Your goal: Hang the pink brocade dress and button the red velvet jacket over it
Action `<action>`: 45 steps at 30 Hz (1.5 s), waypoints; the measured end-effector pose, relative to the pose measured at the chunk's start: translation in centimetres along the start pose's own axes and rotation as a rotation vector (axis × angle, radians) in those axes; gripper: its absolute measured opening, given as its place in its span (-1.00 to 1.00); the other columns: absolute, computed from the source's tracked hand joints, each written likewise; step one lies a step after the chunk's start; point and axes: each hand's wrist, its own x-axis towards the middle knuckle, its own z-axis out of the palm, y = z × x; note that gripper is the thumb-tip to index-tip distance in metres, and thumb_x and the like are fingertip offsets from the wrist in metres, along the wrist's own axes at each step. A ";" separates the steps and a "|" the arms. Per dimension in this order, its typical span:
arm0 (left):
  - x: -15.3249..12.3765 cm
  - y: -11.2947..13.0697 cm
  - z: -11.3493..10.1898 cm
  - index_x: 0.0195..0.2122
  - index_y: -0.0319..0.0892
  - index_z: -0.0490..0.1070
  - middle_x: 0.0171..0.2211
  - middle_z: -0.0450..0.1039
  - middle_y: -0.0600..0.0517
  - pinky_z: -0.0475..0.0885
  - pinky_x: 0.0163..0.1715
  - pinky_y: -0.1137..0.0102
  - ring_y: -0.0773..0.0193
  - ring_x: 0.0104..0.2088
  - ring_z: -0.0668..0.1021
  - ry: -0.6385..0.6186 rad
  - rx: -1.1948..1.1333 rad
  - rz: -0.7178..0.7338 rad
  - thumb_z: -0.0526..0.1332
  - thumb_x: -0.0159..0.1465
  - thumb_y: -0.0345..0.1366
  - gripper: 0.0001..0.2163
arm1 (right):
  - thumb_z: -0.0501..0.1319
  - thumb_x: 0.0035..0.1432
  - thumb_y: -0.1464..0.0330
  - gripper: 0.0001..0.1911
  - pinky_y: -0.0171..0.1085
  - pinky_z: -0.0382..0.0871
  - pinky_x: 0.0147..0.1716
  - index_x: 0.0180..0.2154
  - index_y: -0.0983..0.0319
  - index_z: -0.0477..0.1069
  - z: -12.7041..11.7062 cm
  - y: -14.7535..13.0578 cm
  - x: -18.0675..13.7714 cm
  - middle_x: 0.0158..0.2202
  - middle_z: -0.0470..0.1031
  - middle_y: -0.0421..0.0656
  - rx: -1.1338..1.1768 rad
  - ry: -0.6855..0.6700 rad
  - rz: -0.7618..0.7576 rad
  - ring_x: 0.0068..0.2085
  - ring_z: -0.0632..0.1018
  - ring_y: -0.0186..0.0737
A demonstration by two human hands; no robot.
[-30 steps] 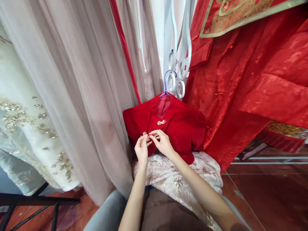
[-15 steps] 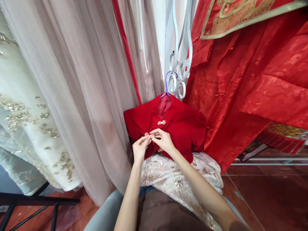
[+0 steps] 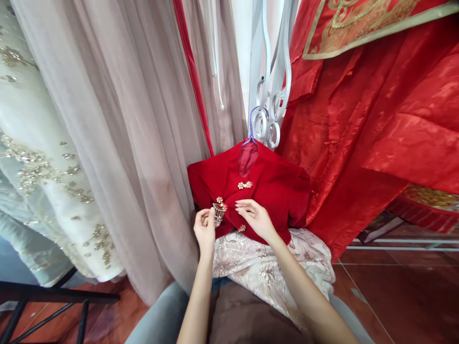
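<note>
A short red velvet jacket [image 3: 276,196] hangs in front of me on a purple hanger [image 3: 251,129], with gold flower-shaped clasps [image 3: 245,185] down its front. On its left front panel sits a jewelled brooch [image 3: 219,213] with hanging tassels. My left hand [image 3: 205,231] has thumb and forefinger pinched at the brooch's left edge. To the right, my right hand [image 3: 255,219] is held off the velvet or lightly over it, fingers stretched and holding nothing. A lower flower clasp [image 3: 242,229] lies just beneath that hand.
Pale sheer cloth [image 3: 154,157] and a white gown with gold sequins [image 3: 46,177] hang at left. Red satin garments [image 3: 358,129] hang at right. Below the jacket, cream patterned fabric [image 3: 254,258] lies across my lap. A white scrolled metal frame [image 3: 274,110] stands behind.
My hands were together over the front of the jacket, fingertips meeting. Now they are apart: the right has moved right and opened, the left has lowered slightly, and the tasselled brooch shows.
</note>
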 end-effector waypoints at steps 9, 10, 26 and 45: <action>-0.3 -3.2 -2.2 -0.39 -0.19 0.42 -0.39 0.46 0.02 0.44 -0.46 0.48 0.34 -0.44 0.49 -0.107 0.473 0.175 0.22 -0.01 -0.39 -0.88 | 0.27 0.01 0.31 -0.76 -0.20 0.51 -0.25 -0.24 0.21 0.35 -0.5 4.3 -4.4 -0.19 0.42 -0.09 -0.312 0.092 0.017 -0.17 0.52 -0.18; -0.4 -3.9 -2.4 -0.41 -0.18 0.39 -0.43 0.44 0.04 0.44 -0.45 0.47 0.34 -0.45 0.49 -0.068 0.508 0.171 0.21 -0.03 -0.41 -0.88 | 0.28 -0.02 0.33 -0.72 -0.19 0.50 -0.24 -0.22 0.21 0.33 0.1 5.0 -4.6 -0.18 0.40 -0.10 -0.366 0.097 -0.007 -0.17 0.50 -0.17; -1.5 -6.5 -3.5 0.15 -0.18 0.31 -0.43 0.54 0.05 0.41 -0.37 0.43 0.34 -0.51 0.48 -0.197 0.671 0.196 0.14 0.19 -0.22 -0.52 | 0.11 0.03 0.53 -0.76 -0.35 0.37 -0.34 -0.23 0.19 0.37 1.3 5.5 -5.4 -0.25 0.28 -0.17 -0.589 -0.064 -0.201 -0.36 0.44 -0.33; -1.0 -6.7 -3.4 0.23 -0.14 0.16 -0.21 0.51 -0.04 0.50 -0.38 0.43 0.35 -0.40 0.53 -0.169 0.493 0.151 0.20 0.14 -0.28 -0.41 | 0.17 -0.02 0.50 -0.38 -0.28 0.36 -0.33 0.12 0.09 0.32 1.8 3.9 -2.7 -0.06 0.34 -0.03 -0.950 -0.196 0.056 -0.31 0.54 -0.17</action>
